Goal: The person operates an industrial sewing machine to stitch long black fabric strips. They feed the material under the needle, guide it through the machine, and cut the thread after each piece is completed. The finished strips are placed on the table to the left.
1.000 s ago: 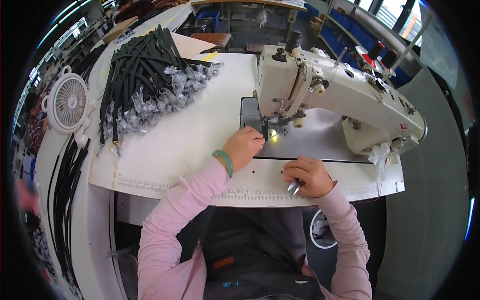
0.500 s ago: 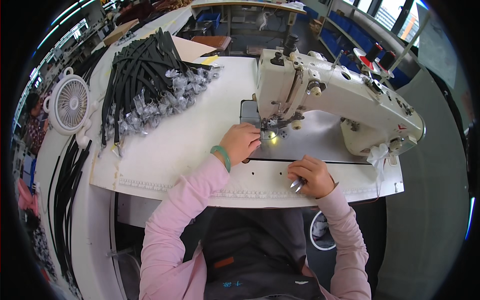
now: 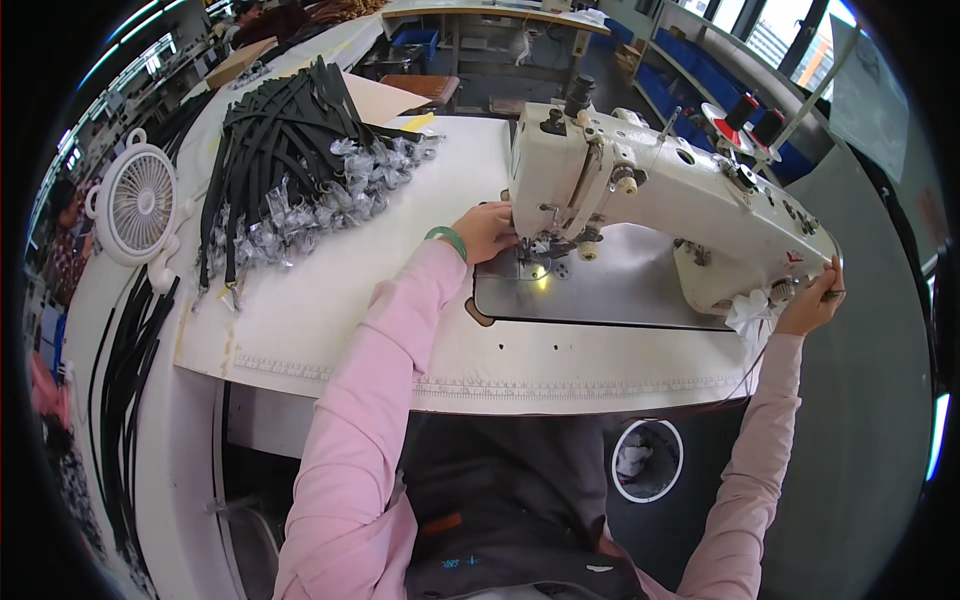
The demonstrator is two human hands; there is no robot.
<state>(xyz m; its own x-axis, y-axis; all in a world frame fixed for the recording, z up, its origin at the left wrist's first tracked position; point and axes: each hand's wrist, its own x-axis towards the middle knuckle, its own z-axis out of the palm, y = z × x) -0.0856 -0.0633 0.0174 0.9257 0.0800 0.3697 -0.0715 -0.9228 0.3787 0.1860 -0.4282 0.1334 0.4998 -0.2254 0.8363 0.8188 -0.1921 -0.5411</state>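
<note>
A white sewing machine (image 3: 700, 190) stands across the right part of the table, its small lamp lighting the needle plate (image 3: 540, 270). Bent and close together, the fingers of my left hand (image 3: 485, 232) are at the left side of the needle head. Their tips are partly hidden, and I cannot make out what they hold. My right hand (image 3: 812, 300) is closed around the handwheel (image 3: 838, 262) at the machine's right end. Something small and dark shows by its fingers, too little to name.
A heap of black straps (image 3: 285, 130) with clear plastic wrapping on their ends lies at the left. Beside it stands a white fan (image 3: 140, 200). More black strips (image 3: 130, 400) hang further left. Two thread spools (image 3: 742, 110) stand behind the machine. A round bin (image 3: 648, 490) sits below the table.
My right hand has moved right, from the table's front edge to the handwheel; the metal snips seen in it earlier no longer show clearly. My left hand has shifted farther back beside the needle head.
</note>
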